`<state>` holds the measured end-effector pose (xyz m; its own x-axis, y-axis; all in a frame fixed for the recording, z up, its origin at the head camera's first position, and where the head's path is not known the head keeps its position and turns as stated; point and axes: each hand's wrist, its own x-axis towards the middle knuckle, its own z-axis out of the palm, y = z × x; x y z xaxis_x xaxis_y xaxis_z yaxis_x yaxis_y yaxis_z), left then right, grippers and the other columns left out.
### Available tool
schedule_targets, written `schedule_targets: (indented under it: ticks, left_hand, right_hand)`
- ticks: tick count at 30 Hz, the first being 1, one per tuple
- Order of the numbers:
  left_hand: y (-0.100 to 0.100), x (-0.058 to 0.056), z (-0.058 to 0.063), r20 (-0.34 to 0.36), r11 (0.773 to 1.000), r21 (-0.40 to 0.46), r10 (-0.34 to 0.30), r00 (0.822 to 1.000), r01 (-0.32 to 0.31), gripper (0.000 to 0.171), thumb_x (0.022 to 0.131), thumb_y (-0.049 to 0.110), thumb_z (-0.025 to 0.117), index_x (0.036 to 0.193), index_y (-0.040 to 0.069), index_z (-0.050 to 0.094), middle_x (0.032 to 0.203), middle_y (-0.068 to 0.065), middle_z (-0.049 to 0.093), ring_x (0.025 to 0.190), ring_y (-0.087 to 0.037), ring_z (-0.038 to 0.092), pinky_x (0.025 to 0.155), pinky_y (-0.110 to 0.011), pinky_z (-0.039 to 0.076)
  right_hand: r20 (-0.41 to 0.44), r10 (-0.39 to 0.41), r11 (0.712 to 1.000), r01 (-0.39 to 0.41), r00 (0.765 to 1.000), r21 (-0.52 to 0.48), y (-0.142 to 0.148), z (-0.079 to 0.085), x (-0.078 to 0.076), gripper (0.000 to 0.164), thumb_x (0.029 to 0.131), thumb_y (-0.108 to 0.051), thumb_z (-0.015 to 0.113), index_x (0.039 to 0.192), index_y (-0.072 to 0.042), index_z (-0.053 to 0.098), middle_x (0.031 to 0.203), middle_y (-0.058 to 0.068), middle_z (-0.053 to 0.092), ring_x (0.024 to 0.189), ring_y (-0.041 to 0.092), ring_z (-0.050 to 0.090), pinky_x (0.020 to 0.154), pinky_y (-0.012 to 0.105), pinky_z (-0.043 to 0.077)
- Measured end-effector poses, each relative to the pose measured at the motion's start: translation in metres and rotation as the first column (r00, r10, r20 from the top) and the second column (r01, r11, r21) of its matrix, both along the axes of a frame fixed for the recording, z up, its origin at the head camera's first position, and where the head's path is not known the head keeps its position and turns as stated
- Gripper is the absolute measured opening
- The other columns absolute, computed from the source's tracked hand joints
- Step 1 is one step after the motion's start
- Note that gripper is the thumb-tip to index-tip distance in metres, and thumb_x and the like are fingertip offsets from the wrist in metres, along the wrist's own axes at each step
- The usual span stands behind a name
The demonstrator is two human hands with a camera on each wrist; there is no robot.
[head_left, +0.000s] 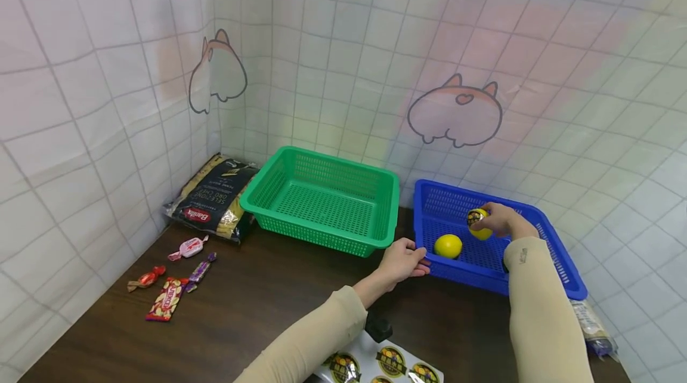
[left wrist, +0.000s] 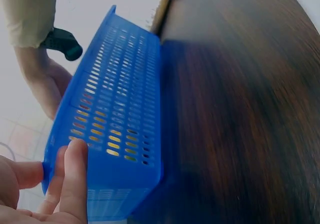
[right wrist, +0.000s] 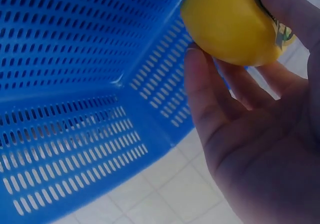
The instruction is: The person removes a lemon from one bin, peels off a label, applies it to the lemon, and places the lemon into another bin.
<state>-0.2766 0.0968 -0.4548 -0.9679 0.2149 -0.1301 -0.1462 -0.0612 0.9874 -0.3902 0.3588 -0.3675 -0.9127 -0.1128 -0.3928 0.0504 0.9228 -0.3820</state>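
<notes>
My right hand point(head_left: 503, 219) holds a yellow lemon point(head_left: 482, 234) with a round black-and-yellow sticker on it, over the inside of a blue plastic basket point(head_left: 466, 274). In the right wrist view, thumb and fingers close around this lemon point(right wrist: 230, 23) beside the perforated basket walls. A second lemon point(head_left: 448, 246) lies on the basket floor near its front left corner. At that same corner my left hand point(head_left: 401, 263) pinches the rim. The left wrist view has its thumb on one side of the basket wall point(left wrist: 122, 88) and its fingers on the other.
Left of the blue basket stands a green basket point(head_left: 322, 238), with a black pasta bag point(head_left: 214, 195) beside it. Several wrapped sweets point(head_left: 167, 299) lie on the left of the dark table point(head_left: 257, 293). A sticker sheet point(head_left: 370, 350) is at the front. A package point(head_left: 593, 326) lies at right.
</notes>
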Motion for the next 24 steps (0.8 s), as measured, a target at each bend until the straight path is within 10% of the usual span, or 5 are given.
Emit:
schedule_targets:
  ticks: [24]
  left_hand:
    - [0.009,0.003,0.009,0.028,0.999,0.019,0.038,0.999,-0.039,0.021,0.099,0.017,0.061,0.113,0.003,0.056,0.093,-0.016,0.076,0.075,-0.02,0.076,0.072,-0.029,0.062]
  right_hand:
    - [0.075,-0.042,0.94,0.014,0.996,0.342,0.002,-0.011,0.014,0.05,0.09,-0.018,0.072,0.135,-0.002,0.057,0.14,0.032,0.05,0.119,0.05,0.051,0.094,0.06,0.051]
